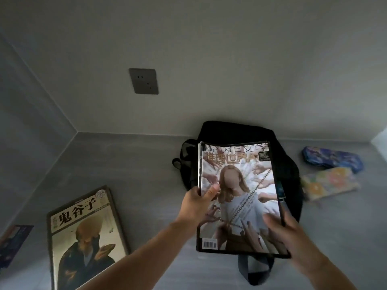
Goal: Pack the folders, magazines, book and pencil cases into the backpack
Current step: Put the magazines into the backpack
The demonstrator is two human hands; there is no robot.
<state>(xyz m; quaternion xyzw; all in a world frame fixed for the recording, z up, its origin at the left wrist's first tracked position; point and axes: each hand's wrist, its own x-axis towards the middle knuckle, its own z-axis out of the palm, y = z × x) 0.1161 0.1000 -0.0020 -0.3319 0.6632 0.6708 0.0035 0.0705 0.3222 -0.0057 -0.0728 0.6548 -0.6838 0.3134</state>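
The magazines were the step in hand: the left hand (196, 204) pinched the stack of magazines (238, 195) at its left edge, the blurred right hand (287, 229) gripped its lower right corner, above the black backpack (289, 168). Next, I judged, the stack needed sliding edge-first into its opening; book (83, 237) and pencil cases (333, 159) lay on the surface (146, 168)

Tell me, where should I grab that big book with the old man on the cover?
I'd take the book by its long right edge, coming from the right. It lies flat on the table, so fingers must slide under a side; that thick edge faces bare table, nearest the left hand.
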